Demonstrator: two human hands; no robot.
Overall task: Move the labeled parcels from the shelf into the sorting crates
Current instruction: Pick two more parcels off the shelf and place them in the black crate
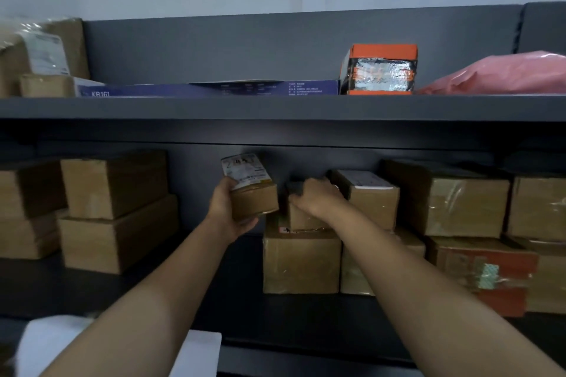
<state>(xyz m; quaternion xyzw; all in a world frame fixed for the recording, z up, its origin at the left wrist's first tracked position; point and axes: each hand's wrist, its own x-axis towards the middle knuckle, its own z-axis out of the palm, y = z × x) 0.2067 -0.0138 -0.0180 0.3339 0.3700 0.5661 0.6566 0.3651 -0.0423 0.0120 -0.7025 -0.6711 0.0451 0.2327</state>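
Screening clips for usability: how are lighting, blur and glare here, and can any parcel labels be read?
Head view: lower shelf dim and shadowed; top-left parcels smeared; tape glints on the orange box; the label on the small box in the left hand is unreadable; KB161 on the blue box is legible.

2 hands – 2 gripped parcels, 1 pink bag
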